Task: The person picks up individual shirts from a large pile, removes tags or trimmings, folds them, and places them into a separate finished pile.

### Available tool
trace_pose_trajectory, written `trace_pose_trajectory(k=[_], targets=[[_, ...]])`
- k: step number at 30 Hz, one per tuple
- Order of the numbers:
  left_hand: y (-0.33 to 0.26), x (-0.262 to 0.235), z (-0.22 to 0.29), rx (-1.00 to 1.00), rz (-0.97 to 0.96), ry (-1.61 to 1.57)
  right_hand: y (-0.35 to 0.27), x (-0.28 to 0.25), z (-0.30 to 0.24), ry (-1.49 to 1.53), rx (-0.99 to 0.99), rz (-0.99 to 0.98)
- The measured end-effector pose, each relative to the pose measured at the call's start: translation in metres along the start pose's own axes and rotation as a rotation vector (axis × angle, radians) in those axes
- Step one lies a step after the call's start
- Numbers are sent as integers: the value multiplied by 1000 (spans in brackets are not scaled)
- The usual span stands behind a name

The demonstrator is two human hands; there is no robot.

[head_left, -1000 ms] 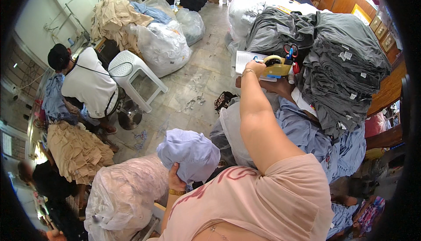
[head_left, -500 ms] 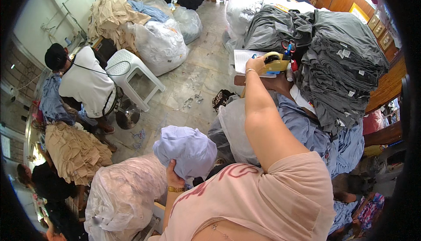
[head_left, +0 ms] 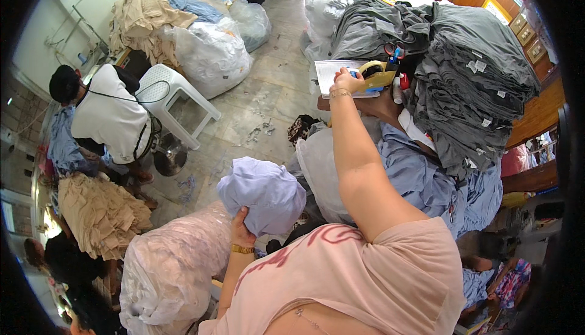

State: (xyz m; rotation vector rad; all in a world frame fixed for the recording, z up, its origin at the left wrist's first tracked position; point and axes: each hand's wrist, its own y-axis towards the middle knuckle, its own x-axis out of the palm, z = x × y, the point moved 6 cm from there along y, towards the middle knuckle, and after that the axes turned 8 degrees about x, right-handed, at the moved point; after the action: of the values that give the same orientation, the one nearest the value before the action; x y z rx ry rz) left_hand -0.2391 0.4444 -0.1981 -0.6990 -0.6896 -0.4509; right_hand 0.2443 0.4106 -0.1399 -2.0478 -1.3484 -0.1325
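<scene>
"Change at the right hand point(head_left: 347, 81)?"

"Slight. Half a second ago its fingers reach toward the tape dispenser point(head_left: 379, 80); now they look more bunched, over the paper point(head_left: 325, 71). So the reach seems centred on the paper, with the dispenser just beside."

"Holding anything?"

"Cannot tell; some blue shows at the fingertips, perhaps held."

"And the cloth point(head_left: 262, 195)?"

"Still bundled in the left hand, point(head_left: 242, 230) near the body and the pink bag point(head_left: 164, 268). Thumb on the near side, other fingers hidden, grip apparently closed."

"Arms?"

"Right stretched forward, nearly straight; left kept close."
</scene>
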Motion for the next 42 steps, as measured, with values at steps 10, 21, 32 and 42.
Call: trace_pose_trajectory(k=[10, 21, 32, 42], targets=[[5, 9, -1, -21, -8, -3, 13, -10, 3, -434, -106, 228], [5, 3, -1, -6, 29, 5, -14, -9, -25, -604, -307, 201], [8, -3, -1, 15, 10, -46, 15, -3, -17, -810, -429, 42], [15, 13, 0, 42, -5, -46, 48, -8, -14, -720, -558, -216]])
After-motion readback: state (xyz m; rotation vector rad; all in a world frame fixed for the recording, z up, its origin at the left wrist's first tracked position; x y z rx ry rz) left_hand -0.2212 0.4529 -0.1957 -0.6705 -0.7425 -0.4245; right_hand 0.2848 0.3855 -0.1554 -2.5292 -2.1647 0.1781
